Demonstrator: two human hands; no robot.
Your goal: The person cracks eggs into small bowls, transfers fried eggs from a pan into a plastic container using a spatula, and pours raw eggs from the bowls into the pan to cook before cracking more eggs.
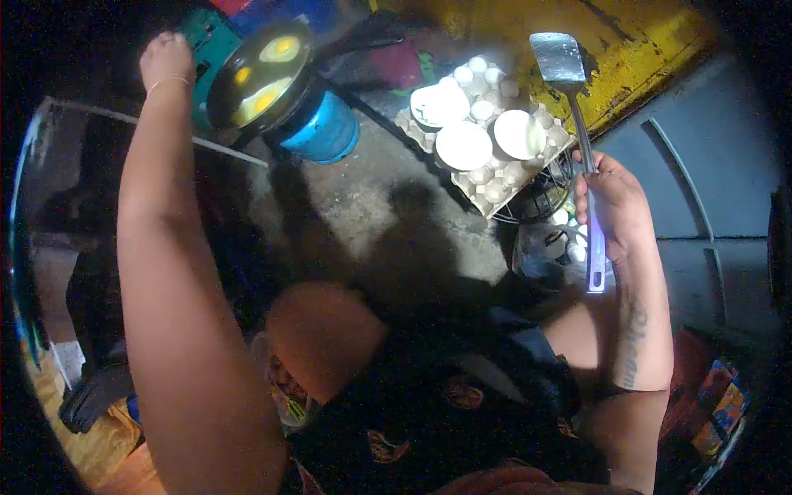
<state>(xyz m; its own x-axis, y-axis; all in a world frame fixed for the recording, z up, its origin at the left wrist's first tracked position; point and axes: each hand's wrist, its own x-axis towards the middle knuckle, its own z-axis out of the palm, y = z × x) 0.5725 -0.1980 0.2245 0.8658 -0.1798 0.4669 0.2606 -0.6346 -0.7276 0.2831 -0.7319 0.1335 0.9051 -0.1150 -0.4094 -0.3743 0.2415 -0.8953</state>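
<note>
My right hand (pixel 612 198) is closed round the handle of a metal spatula (pixel 587 157), held upright with its wide blade at the top. At the upper left my left hand (pixel 167 59) is curled beside a green surface (pixel 200 37); whatever its fingers hold or touch is hidden. Right of that hand, a dark frying pan (pixel 289 91) has three eggs in it, such as the fried egg (pixel 279 49) with its yolk whole. The pan sits over a blue round burner or canister (pixel 323 130).
A cardboard egg tray (pixel 493 191) bears several white eggs (pixel 478 64) and white bowls (pixel 464 147). Beneath it are a black wire rack (pixel 549 194) and a plastic bag (pixel 536 256) with eggs. A worn yellow surface (pixel 643 49) lies at the upper right.
</note>
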